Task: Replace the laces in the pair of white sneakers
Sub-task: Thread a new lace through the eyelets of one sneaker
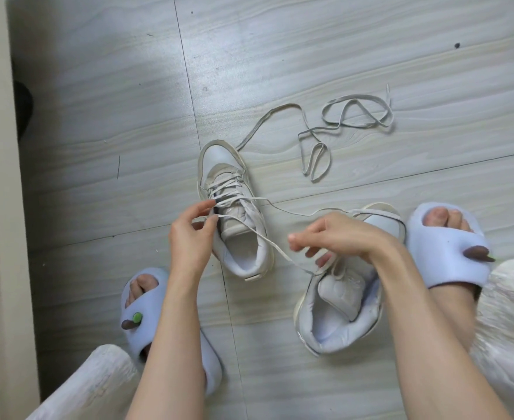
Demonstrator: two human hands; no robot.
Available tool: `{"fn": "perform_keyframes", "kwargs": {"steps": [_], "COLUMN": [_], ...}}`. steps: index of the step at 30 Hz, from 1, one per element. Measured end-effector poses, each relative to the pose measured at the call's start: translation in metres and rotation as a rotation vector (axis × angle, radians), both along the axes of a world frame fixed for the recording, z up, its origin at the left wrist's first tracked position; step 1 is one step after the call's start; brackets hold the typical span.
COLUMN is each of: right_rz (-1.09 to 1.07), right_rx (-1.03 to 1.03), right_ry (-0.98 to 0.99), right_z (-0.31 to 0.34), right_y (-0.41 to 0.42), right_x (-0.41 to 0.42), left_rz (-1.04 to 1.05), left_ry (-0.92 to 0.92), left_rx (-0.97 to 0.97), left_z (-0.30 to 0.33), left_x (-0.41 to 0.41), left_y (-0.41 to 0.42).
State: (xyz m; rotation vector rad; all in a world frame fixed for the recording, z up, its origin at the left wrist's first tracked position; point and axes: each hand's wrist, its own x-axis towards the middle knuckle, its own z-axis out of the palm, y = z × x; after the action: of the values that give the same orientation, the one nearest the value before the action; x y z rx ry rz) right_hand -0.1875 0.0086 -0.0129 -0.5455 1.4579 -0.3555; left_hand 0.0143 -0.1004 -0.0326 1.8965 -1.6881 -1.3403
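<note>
While the laced sneaker [234,207] lies on the floor [310,40], its lace [280,251] runs back to both hands: the left hand [189,234] pinches it at the eyelets, the right hand [337,234] pinches its far end. Under that right hand sits the second sneaker [340,307], and a loose lace [340,125] lies well beyond.

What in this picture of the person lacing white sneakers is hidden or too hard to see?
- Head view: the right hand covers the lace holes of the right-side white sneaker.
- The left hand's fingertips hide the thin white lace's tip.
- The dark object at the left edge is cut off and shadowed.
</note>
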Motion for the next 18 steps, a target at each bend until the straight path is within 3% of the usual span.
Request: {"fn": "perform_keyframes", "kwargs": {"steps": [3,5,12,18], "right_rz": [0.092,0.002,-0.054,-0.117], "right_rx": [-0.139,-0.255,-0.290,-0.322], "right_ry": [0.325,0.513,0.496,0.641], "right_z": [-0.013,-0.022,-0.039,-0.038], "right_y": [-0.018,-0.035,-0.062,-0.056], "right_x": [0.005,0.022,0.053,0.039], "left_rz": [0.039,0.111,0.219,0.265], "left_ry": [0.033,0.083,0.181,0.218], "left_rx": [0.009,0.027,0.081,0.124], "left_z": [-0.002,-0.002,-0.002,0.000], "left_x": [-0.002,-0.005,-0.008,-0.007], "left_y": [0.006,0.014,0.018,0.019]}}
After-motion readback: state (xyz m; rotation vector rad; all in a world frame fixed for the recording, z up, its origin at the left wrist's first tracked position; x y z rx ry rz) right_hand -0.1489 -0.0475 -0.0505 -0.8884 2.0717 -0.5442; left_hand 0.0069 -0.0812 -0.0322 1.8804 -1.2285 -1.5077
